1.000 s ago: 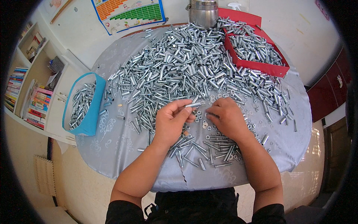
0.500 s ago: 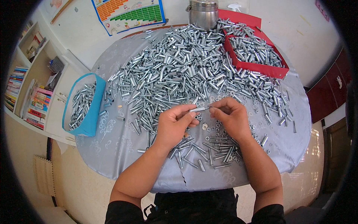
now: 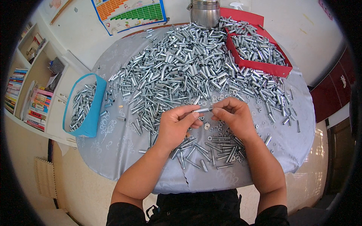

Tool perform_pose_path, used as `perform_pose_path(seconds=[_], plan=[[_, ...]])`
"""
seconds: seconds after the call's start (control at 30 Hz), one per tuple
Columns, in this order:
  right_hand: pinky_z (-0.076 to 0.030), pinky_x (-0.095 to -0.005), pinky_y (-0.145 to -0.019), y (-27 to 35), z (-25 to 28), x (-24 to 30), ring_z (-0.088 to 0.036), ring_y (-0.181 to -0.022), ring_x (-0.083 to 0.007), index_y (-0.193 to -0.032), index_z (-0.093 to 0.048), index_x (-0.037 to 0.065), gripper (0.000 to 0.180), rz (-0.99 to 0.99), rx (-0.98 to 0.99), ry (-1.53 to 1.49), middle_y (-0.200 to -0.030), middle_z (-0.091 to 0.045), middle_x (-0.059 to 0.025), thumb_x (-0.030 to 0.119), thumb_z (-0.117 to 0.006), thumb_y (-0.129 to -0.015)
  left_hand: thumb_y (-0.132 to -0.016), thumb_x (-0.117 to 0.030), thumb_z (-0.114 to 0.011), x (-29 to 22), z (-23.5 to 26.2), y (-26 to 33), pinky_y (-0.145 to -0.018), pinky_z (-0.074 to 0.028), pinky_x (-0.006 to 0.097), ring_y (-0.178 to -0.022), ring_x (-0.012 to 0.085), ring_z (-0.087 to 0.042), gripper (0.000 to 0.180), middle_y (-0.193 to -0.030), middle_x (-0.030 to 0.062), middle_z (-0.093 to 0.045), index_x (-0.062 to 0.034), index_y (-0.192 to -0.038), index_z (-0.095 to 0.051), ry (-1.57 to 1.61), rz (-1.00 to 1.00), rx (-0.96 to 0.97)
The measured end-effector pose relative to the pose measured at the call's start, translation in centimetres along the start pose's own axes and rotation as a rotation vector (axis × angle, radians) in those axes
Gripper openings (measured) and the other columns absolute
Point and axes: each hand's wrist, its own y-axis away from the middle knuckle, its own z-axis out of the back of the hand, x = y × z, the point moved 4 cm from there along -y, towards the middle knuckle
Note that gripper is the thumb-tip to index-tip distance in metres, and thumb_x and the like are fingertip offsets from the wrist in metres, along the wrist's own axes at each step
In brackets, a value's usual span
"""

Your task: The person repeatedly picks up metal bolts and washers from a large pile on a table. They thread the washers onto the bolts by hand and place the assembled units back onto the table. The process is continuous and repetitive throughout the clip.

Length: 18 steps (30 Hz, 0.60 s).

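In front of me, over the table's near half, a shiny metal sleeve (image 3: 203,110) lies level between my two hands. My left hand (image 3: 176,124) pinches its left end between thumb and fingers. The thumb and forefinger of my right hand (image 3: 234,117) close on the right end, where a darker, thinner piece shows; the fingertips hide what it is. Below the hands lie loose bolts (image 3: 225,150) and a few sleeves. Small nuts and washers (image 3: 207,126) are scattered between and beyond the hands.
A large heap of metal sleeves and bolts (image 3: 177,71) covers the table's far half. A blue bin (image 3: 90,122) of sleeves stands at the left, a red box (image 3: 264,67) of fasteners at the back right. Behind the heap stands a steel pot (image 3: 205,14). The grey tablecloth (image 3: 124,158) hangs over the edge.
Both hands stay nearly in place with the sleeve between them. The right fingertips have shifted slightly around its right end, and less of the thin piece shows.
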Motion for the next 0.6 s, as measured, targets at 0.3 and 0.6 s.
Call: perform_pose_path(seconds=[0.3,0.6], plan=[[-0.052,-0.0255,-0.068,0.1,0.2,0.2,-0.064,-0.076,-0.0119,-0.096,-0.068,-0.002,0.014,0.012,0.011,-0.049,-0.086,-0.068,-0.0055,0.008,-0.070,-0.086,-0.095,-0.007,-0.057,-0.2,-0.7,0.2,-0.071,-0.059,0.030,-0.082,0.0198,-0.070,0.028,-0.102,0.0163,-0.070,0.0040,-0.120,-0.061,0.058,0.017,0.149],[-0.050,-0.0294,-0.064,0.6,2.1,2.0,-0.064,-0.072,-0.0154,-0.090,-0.068,0.000,0.011,0.044,-0.091,0.364,-0.083,-0.068,-0.0067,0.010,-0.069,-0.086,-0.096,-0.007,-0.055,-0.1,-0.5,0.0,-0.070,-0.059,0.031,-0.081,0.0199,-0.070,0.029,-0.103,0.0172,-0.069,0.0036,-0.122,-0.059,0.088,0.010,0.123]])
